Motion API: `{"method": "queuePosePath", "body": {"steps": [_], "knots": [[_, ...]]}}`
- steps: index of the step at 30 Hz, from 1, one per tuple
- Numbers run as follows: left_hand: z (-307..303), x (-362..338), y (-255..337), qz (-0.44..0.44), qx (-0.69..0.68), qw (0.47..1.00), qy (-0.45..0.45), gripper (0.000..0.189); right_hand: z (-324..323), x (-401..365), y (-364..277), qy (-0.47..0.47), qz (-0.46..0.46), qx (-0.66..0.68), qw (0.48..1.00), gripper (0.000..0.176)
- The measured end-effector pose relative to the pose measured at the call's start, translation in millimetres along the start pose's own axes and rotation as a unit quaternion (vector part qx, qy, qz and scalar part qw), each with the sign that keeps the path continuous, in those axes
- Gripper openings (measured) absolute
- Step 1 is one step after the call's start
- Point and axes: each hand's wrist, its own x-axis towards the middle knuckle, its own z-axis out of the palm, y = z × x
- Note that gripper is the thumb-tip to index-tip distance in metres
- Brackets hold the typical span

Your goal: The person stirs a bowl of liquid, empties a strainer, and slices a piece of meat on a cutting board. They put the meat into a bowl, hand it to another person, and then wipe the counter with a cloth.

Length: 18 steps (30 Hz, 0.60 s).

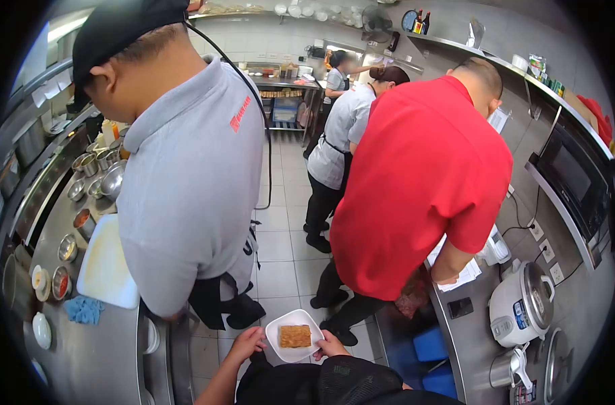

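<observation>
Both my hands hold a small white square dish [273, 335] low in front of my body. On it lies a golden-brown rectangular piece of food [294, 336], whose exact kind I cannot make out. The dish's left edge is pinched by my left hand [248, 341], with the thumb near the rim. At the lower right edge, my right hand [331, 345] grips the rim. The dish looks about level, above the tiled floor.
A person in a grey shirt [192, 162] stands close on the left, by a steel counter with a cutting board [107, 266]. A person in red [422, 162] leans over the right counter, near a rice cooker [521, 304]. Between them runs a tiled aisle [278, 246].
</observation>
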Motion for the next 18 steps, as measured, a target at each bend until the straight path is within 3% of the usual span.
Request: {"method": "queuePosePath", "body": {"steps": [5,8,11,18], "knots": [[-8.6,59.7,29.2,0.049,0.082,0.995,0.006,0.038,4.4,28.5,-22.3,0.052,-0.007,0.034,0.998,0.033],[-27.8,79.6,52.7,0.102,0.205,0.973,0.027,0.042,10.6,41.8,-35.7,0.091,-0.01,0.081,0.993,0.035],[-48.0,93.3,57.8,0.064,0.236,0.97,0.009,0.044,21.1,48.9,-48.3,0.125,-0.01,0.129,0.984,0.036],[-66.6,93.7,55.9,0.063,0.265,0.961,-0.058,0.046,30.8,74.2,-50.3,0.174,-0.011,0.144,0.974,0.035]]}}
